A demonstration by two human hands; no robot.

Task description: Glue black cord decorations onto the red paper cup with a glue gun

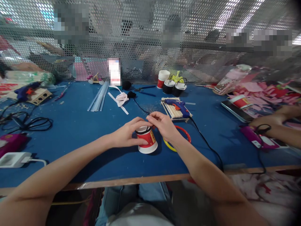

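Observation:
An upside-down red and white paper cup (147, 141) stands near the front of the blue table, its wide rim down. Wrapped around its left side and top is my left hand (128, 133), thumb on the red wall. Black cord lies round the upper part of the cup. From there the black cord (139, 106) runs back to a dark bundle (131, 94). My right hand (162, 124) pinches the cord at the cup's upper right edge. Beside the right wrist lies a red and yellow ring (185, 131), partly hidden by the forearm.
Behind my right hand a blue glue gun (176, 105) rests on a wooden stick rack (168, 110). Clear glue sticks (98, 97), white ribbon (122, 99), pliers (145, 91) and more cups (163, 78) sit farther back. At right, another person's arm (277, 125) reaches over a phone (236, 111).

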